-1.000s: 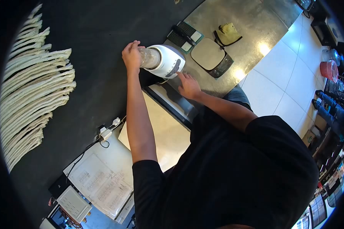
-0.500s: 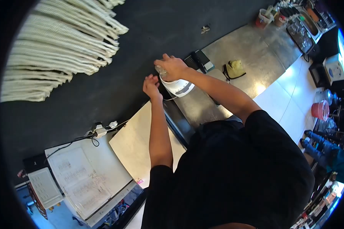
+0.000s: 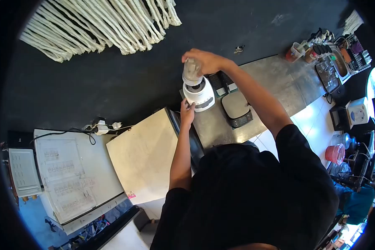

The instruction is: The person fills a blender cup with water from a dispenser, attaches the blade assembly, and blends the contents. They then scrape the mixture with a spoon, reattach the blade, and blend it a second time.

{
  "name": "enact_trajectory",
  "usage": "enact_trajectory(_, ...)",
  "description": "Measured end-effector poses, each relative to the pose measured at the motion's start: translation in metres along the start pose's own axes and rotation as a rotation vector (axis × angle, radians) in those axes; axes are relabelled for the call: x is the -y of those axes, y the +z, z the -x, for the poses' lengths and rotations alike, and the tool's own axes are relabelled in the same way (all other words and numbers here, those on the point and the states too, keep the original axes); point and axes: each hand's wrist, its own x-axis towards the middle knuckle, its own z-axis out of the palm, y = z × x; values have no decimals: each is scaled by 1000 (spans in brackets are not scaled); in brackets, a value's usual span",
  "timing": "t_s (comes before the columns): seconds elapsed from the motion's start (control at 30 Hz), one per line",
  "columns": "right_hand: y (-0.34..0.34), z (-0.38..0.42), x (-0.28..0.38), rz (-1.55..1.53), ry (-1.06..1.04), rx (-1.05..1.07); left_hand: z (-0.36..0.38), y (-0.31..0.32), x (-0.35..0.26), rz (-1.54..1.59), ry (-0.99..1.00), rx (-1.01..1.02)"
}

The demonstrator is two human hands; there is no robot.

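On the grey metal counter (image 3: 214, 127), centre frame, your right hand (image 3: 210, 62) gripped the clear cup-shaped container (image 3: 191, 70) above the white rounded appliance base (image 3: 199, 96); your left hand (image 3: 187, 113) steadied the base.

hands: two, one left hand (image 3: 187, 114) and one right hand (image 3: 208, 62). clear jars: one (image 3: 192, 70). white appliance bases: one (image 3: 199, 96). scales: one (image 3: 236, 105). metal counters: one (image 3: 271, 79). rope fringes: two, a large fringe (image 3: 108, 25) at far left and a small fringe (image 3: 353, 23) at far right. sinks: one (image 3: 340, 63), far right. pinkish-red tubs: one (image 3: 335, 153), right. white slotted trays: one (image 3: 24, 171), left. small items at far right: too crowded to count.
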Motion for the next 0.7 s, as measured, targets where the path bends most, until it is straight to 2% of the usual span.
enact_trajectory(0.03,-8,3,-2,-11,-53,-82,2,6,-7,12,8,2)
enact_trajectory(0.07,-13,9,-3,2,-54,-80,4,11,-14,14,45,-120)
enact_trajectory(0.1,-16,19,-4,-201,-17,-147,7,15,-20,15,78,-243)
enact_trajectory(0.17,-20,41,-7,-606,57,-279,14,21,-46,111,132,-242)
enact_trajectory(0.23,-7,67,-2,-674,110,-339,35,28,-91,299,173,-60)
enact_trajectory(0.27,3,81,9,-1015,223,-439,43,32,-110,299,209,29)
enact_trajectory(0.3,13,94,19,-1357,338,-539,48,39,-121,302,210,31)
enact_trajectory(0.37,39,113,27,-1495,381,-629,55,57,-137,421,364,167)
enact_trajectory(0.4,53,125,16,-1464,401,-548,64,67,-143,385,262,117)
enact_trajectory(0.43,62,135,22,-1408,368,-509,60,78,-139,433,396,104)
enact_trajectory(0.5,64,155,33,-1296,384,-385,77,78,-151,472,299,216)
enact_trajectory(0.57,66,169,47,-1078,268,-528,90,87,-143,448,299,240)
enact_trajectory(0.63,48,186,61,-1063,299,-545,98,94,-141,410,329,264)
enact_trajectory(0.7,36,202,62,-427,179,-827,106,105,-138,374,358,287)
